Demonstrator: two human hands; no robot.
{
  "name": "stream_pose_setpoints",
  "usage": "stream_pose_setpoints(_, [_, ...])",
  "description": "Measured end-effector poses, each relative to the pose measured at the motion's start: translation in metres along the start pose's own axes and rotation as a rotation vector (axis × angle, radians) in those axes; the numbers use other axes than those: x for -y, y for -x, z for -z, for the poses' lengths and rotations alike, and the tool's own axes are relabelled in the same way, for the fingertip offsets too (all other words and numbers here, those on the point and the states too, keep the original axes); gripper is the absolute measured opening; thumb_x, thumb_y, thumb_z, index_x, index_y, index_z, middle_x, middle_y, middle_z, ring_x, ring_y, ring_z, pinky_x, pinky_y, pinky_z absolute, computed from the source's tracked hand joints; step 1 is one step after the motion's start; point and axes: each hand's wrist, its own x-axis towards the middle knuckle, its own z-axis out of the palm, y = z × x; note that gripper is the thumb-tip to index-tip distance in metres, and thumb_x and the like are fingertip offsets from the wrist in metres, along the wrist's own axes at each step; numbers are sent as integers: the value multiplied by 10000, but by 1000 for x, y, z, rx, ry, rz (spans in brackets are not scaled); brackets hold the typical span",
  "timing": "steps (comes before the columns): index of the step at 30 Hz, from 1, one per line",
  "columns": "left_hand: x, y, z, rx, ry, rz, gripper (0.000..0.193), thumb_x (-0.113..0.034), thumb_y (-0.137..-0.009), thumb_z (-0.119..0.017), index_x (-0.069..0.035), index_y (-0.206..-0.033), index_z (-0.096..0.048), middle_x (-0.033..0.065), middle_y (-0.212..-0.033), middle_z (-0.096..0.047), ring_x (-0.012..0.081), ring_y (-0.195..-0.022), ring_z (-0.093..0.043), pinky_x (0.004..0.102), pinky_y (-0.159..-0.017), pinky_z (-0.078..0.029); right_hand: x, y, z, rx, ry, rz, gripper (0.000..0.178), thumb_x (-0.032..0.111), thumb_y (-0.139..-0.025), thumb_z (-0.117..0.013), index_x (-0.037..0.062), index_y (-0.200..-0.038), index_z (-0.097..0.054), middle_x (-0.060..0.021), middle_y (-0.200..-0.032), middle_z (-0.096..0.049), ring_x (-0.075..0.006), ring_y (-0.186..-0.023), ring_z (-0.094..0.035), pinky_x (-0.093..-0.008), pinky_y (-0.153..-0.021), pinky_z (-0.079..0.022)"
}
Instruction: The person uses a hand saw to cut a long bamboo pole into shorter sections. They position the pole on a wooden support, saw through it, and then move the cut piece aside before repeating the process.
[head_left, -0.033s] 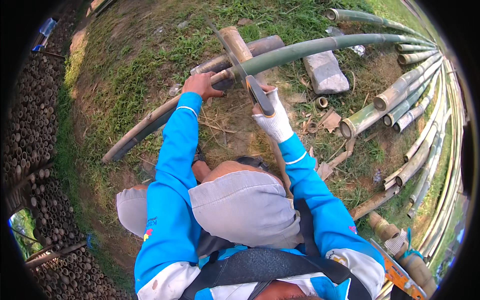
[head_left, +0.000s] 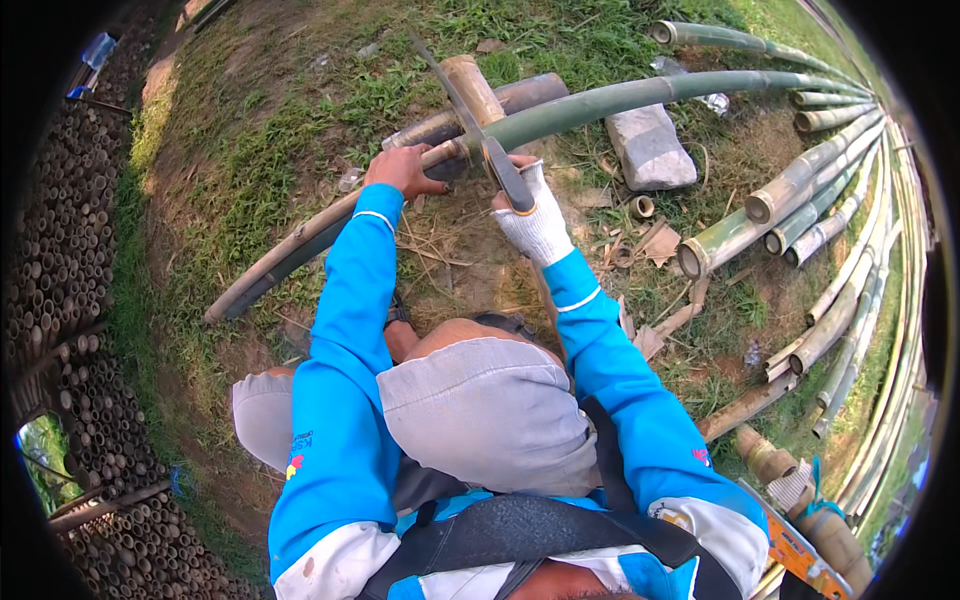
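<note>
**Handsaw point(head_left: 505, 172) across a green bamboo pole point(head_left: 600, 103), a hand to either side**

The pole runs from the upper right down toward the lower left, beyond the person's knees. The bare left hand point(head_left: 403, 172) lies over its left stretch, just to the left of the saw, fingers draped across the far side and thumb spread apart on the near side; a slim brown length of bamboo point(head_left: 300, 238) runs along that stretch, beneath the hand. The right hand point(head_left: 528, 208), in a white fingerless glove, is curled around the saw's handle on the near side of the pole, close to it. The blade points away from the person, crossing the pole between the two hands; how deep it sits cannot be told. Beyond the crossing, two short bamboo pieces, one tan point(head_left: 474, 88) and one darker point(head_left: 535, 93), lie on the ground beside the pole. To the right of the gloved hand are a grey stone block point(head_left: 652, 150) and a small bamboo ring point(head_left: 642, 206).
</note>
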Motion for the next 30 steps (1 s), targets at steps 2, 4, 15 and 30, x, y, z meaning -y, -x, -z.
stream_pose_setpoints(2, [8, 1, 1, -7, 4, -18, 930, -613, -696, -878, -196, -1492, -636, 181, -1210, -773, 393, -1135, -730, 512, -1037, -572, 12, -6, -3, 58, 17, -88, 555, -6, -867, -666, 62, -1396, -513, -119, -1152, -631, -220, -990, -625, -344, -931, -520])
stream_pose_setpoints(4, [5, -2, 3, -3, 11, -45, 935, -612, -695, -878, -190, -1494, -636, 183, -1236, -766, 393, -1157, -721, 512, -1055, -562, -3, 13, 13, 28, -53, -22, 583, -12, -840, -702, 71, -1389, -526, -125, -1106, -644, -262, -912, -654, -359, -868, -548])
stream_pose_setpoints(15, [19, 2, -1, 34, 39, -4, 977, -604, -702, -867, -129, -1514, -604, 226, -1212, -762, 418, -1130, -719, 519, -1041, -557, 40, 109, 64, 154, 151, -53, 591, -48, -849, -604, 25, -1426, -497, -130, -1195, -591, -235, -1068, -611, -350, -966, -503])
stream_pose_setpoints(30, [30, -1, 1, 17, 57, -74, 974, -604, -668, -877, -102, -1470, -646, 229, -1196, -763, 409, -1124, -720, 506, -1029, -562, 73, 210, 99, 138, 86, -289, 552, -16, -864, -589, -1, -1410, -509, -173, -1278, -601, -290, -1176, -615, -381, -1044, -480])
